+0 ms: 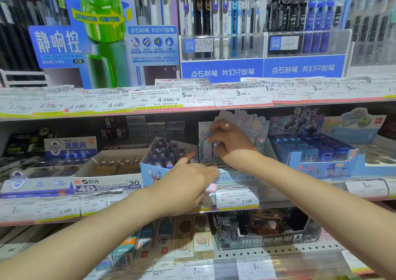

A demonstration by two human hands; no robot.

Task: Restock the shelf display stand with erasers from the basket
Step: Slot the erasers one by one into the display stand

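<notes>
The clear eraser display stand with a cartoon header card sits on the middle shelf. My right hand reaches into it, fingers pinched on a pale pink and purple eraser standing upright in the stand. My left hand hovers lower, in front of the stand's base, holding a pink and blue eraser that pokes out under the fingers. The basket is out of view.
A blue box of purple items stands just left of the stand, and a white 4B eraser carton further left. Blue eraser boxes fill the right. Price label strips line the shelf edges. Pen racks stand above.
</notes>
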